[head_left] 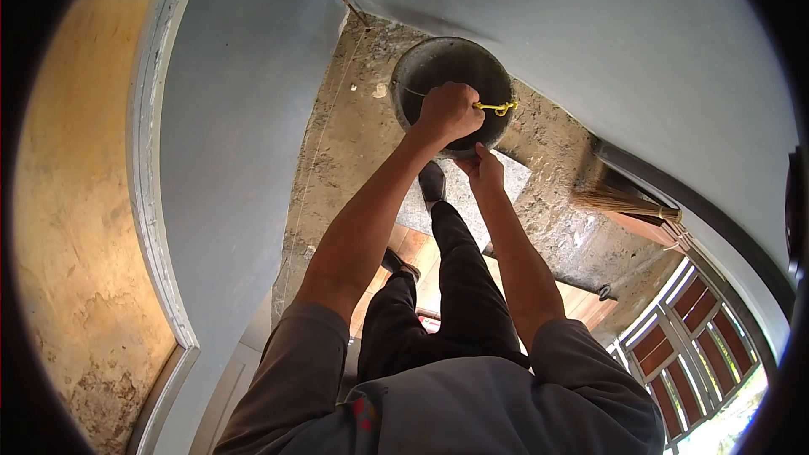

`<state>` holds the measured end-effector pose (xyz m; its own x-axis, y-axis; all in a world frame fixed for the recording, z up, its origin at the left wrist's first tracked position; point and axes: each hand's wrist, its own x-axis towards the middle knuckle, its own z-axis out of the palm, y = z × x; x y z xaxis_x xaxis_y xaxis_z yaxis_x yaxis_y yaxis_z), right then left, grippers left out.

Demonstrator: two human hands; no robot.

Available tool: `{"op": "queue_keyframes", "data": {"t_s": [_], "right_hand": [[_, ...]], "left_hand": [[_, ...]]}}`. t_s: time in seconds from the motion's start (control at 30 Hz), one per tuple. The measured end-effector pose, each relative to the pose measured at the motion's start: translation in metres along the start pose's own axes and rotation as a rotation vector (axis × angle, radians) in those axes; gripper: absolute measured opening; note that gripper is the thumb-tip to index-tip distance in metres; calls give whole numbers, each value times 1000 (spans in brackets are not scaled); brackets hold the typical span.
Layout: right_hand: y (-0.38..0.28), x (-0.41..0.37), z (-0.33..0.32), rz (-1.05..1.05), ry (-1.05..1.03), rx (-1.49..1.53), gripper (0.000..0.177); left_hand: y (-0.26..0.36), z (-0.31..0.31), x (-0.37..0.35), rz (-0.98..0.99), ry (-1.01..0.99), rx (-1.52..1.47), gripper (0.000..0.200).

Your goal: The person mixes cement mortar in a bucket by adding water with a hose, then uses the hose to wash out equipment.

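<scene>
A round black bucket [440,57] is in front of me at the upper middle, its inside dark. My left hand [452,111] is closed in a fist around the bucket's handle, above the opening. Thin wire shows on the left of that fist, and a knotted yellow cord [499,107] runs from it to the right rim. My right hand [484,170] grips the near side of the bucket, thumb up at the rim; its other fingers are partly hidden.
A pale tile slab [514,175] lies on the rough floor [354,118] under the bucket and my foot. Grey walls meet behind the bucket. At right are a straw broom [628,200] and a slatted gate [695,337]; at left, a wooden door panel [84,202].
</scene>
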<state>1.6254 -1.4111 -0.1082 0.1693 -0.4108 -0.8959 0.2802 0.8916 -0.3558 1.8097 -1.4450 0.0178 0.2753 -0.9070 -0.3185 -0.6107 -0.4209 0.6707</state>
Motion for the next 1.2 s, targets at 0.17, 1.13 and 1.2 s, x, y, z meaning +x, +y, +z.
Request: {"op": "queue_keyframes", "data": {"t_s": [0.17, 1.13, 1.2], "right_hand": [[0, -17, -20, 4, 9, 30, 18], [-41, -23, -80, -20, 123, 145, 24], [-44, -24, -77, -11, 137, 147, 25]], "left_hand": [[14, 9, -9, 20, -41, -14, 17], [59, 72, 2, 190, -162, 10, 16], [58, 69, 1, 178, -146, -9, 16]]}}
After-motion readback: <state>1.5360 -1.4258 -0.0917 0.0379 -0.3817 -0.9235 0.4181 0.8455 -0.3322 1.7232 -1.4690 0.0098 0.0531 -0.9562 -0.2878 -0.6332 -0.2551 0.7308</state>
